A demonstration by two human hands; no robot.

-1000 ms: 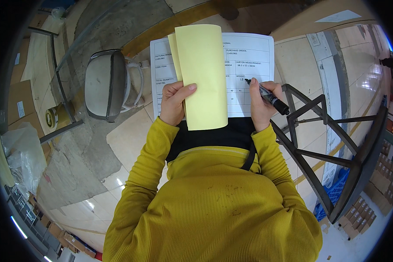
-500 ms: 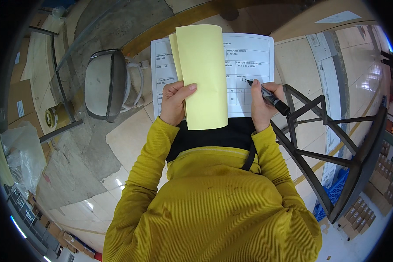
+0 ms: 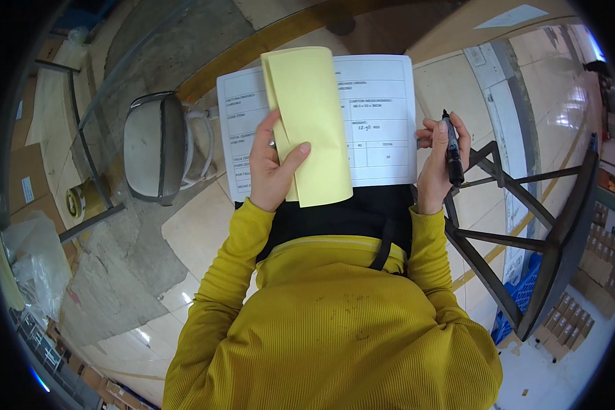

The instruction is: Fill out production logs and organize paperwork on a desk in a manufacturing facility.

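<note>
A stack of white printed forms (image 3: 383,102) lies over my lap, with a handwritten entry in one of its boxes. On top of it is a folded yellow sheet (image 3: 314,123), covering the middle of the form. My left hand (image 3: 277,160) grips the yellow sheet by its left edge, thumb on top and fingers partly behind it. A black marker pen (image 3: 453,154) is held in my right hand (image 3: 439,157), just beyond the right edge of the forms. Its dark tip points up and away from the paper.
A grey padded chair (image 3: 154,147) stands to the left, near a roll of tape (image 3: 76,203) and clear plastic wrap (image 3: 37,263). At the right are a dark metal frame (image 3: 506,239) and a blue plastic crate (image 3: 523,290). Cardboard (image 3: 471,24) lies at the far right.
My right hand has lifted the marker off the form and moved right, turning the tip upward. My left hand has shifted its hold on the yellow sheet. The papers have slid slightly left in view.
</note>
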